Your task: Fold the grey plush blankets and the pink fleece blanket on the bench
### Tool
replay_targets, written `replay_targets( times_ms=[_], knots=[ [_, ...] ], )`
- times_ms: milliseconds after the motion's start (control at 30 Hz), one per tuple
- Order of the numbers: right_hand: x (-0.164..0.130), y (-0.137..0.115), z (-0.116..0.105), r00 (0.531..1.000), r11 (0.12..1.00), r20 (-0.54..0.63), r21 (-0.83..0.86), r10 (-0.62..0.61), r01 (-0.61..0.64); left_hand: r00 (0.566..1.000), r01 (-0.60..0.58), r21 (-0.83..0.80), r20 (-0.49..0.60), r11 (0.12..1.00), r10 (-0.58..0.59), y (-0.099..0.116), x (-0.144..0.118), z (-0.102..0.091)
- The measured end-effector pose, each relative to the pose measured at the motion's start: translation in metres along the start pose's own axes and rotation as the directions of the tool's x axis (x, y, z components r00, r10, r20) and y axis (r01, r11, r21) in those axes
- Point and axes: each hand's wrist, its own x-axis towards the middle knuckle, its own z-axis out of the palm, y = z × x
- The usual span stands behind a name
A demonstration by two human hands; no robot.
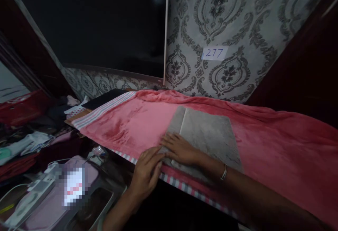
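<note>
A grey piece of cloth (208, 129) lies flat on a pink plush blanket (126, 122). A pale line runs down near its left side. My right hand (181, 150) rests palm down on the near left part of the grey cloth, its fingers spread. Beside it, at the blanket's front edge, my left hand (148, 169) lies with fingers stretched toward the right hand and the thumb apart below. The left fingertips touch or almost touch the cloth's near left corner. Whatever is under both palms is hidden.
A large dark television (105, 26) hangs above the blanket's back left. On the wall is a paper label (214, 52) reading 277. At lower left stand a white power strip (34, 195) and a pinkish lid or tray (50, 206). Piled clothes (31, 143) lie farther left.
</note>
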Motion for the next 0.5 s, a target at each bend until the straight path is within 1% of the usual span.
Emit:
replay_targets(
  times_ms=[100,167,200,233,267,300,367,400,433,467,500],
  knots=[
    [-0.013,-0.036,0.006,0.985,0.978,0.003,0.126,-0.17,0.168,0.997,0.002,-0.034,-0.073,0.999,-0.004,-0.005,0.014,-0.005],
    [-0.019,-0.046,0.002,0.953,0.917,-0.023,0.267,-0.301,0.296,0.995,0.022,-0.068,-0.096,0.997,-0.029,-0.007,0.021,-0.006],
    [-0.021,-0.045,-0.003,0.941,0.874,-0.054,0.356,-0.335,0.331,0.993,0.042,-0.092,-0.102,0.995,-0.052,-0.008,0.024,-0.006],
    [-0.023,-0.041,-0.009,0.939,0.834,-0.099,0.435,-0.329,0.338,0.991,0.068,-0.122,-0.105,0.99,-0.081,-0.009,0.025,-0.005],
    [-0.026,-0.034,-0.015,0.948,0.813,-0.159,0.486,-0.277,0.319,0.988,0.098,-0.158,-0.104,0.982,-0.115,-0.011,0.026,-0.004],
    [-0.028,-0.025,-0.02,0.956,0.819,-0.224,0.5,-0.189,0.279,0.983,0.134,-0.2,-0.097,0.971,-0.156,-0.013,0.028,-0.003],
    [-0.033,-0.006,-0.026,0.945,0.89,-0.328,0.426,-0.013,0.16,0.966,0.216,-0.289,-0.074,0.933,-0.246,-0.018,0.033,0.001],
    [-0.036,0.002,-0.025,0.937,0.929,-0.347,0.356,0.029,0.103,0.958,0.256,-0.328,-0.042,0.91,-0.284,-0.021,0.039,0.004],
    [-0.038,0.008,-0.024,0.942,0.957,-0.334,0.282,0.039,0.06,0.952,0.288,-0.357,0.005,0.889,-0.306,-0.024,0.046,0.007],
    [-0.04,0.012,-0.02,0.955,0.976,-0.294,0.216,0.029,0.037,0.95,0.308,-0.374,0.067,0.874,-0.306,-0.026,0.056,0.011],
    [-0.041,0.012,-0.016,0.971,0.986,-0.239,0.162,0.007,0.032,0.951,0.31,-0.379,0.143,0.872,-0.276,-0.029,0.067,0.017]
  ],
)
